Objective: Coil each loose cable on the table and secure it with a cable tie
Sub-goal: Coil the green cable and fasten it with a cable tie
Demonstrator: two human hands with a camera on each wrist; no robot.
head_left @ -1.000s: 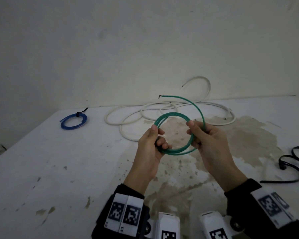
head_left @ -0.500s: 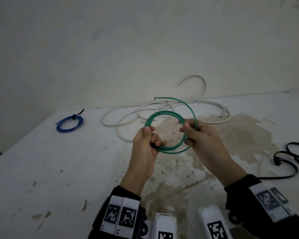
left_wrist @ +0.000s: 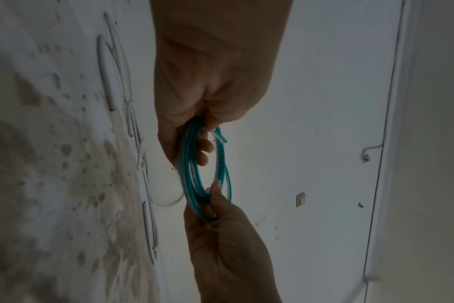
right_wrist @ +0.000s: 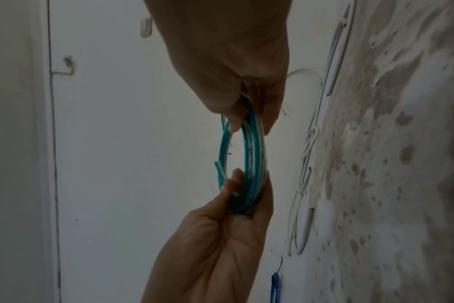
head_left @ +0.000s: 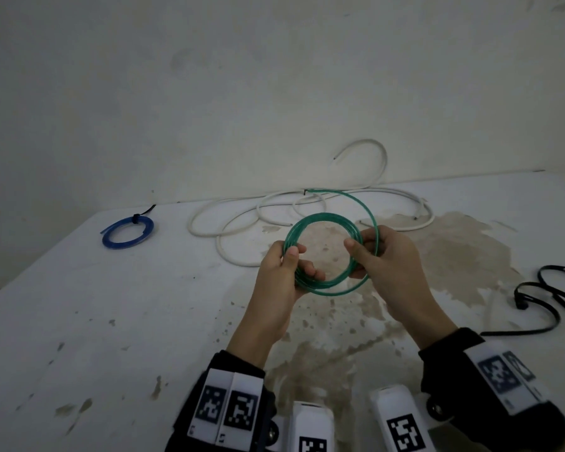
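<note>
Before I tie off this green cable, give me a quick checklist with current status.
1. Left hand grips the green coil: ok.
2. Right hand grips the coil's other side: ok.
3. Tail fully wound in: not ok, a free end arcs out past the coil.
4. Coil clear of the white cable: ok, held above it.
5. Cable tie in hand: not ok; black ties lie on the table to the right.
6. Blue coil already tied: ok.
</note>
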